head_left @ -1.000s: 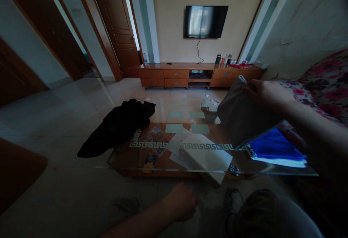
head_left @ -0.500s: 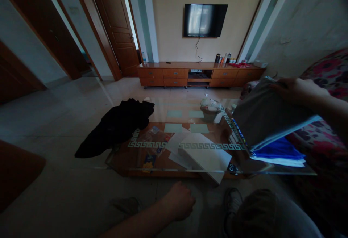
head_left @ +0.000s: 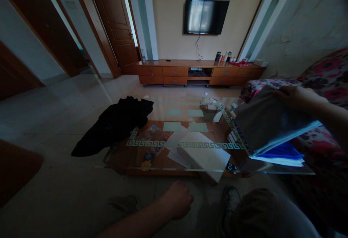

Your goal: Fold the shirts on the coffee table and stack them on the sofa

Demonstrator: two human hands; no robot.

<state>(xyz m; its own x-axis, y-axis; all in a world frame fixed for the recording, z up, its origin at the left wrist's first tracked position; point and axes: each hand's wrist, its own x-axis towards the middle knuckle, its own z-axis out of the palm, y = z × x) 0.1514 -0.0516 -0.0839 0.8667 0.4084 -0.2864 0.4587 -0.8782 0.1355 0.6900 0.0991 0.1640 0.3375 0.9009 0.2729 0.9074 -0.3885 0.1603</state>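
Observation:
My right hand [head_left: 295, 96] grips the top edge of a folded grey cloth [head_left: 265, 122] and holds it tilted above the right end of the glass coffee table [head_left: 190, 113]. Under the grey cloth lies a folded blue garment [head_left: 282, 153] on a white layer. My left hand [head_left: 178, 199] is curled into a fist low in front of the table's near edge, with nothing visible in it. A black garment [head_left: 116, 124] is heaped on the table's left end and hangs over its edge.
White papers or a box [head_left: 203, 154] and small packets [head_left: 152, 140] show on the shelf under the glass. A floral sofa [head_left: 326, 75] stands at the right. A wooden TV cabinet [head_left: 199, 72] and wall TV [head_left: 206, 17] are at the back. My knee [head_left: 261, 212] and shoe [head_left: 230, 198] are below.
My right hand has carried the grey cloth to the right and slightly down, off the table's middle and over the blue garment. My left fist has stayed in place.

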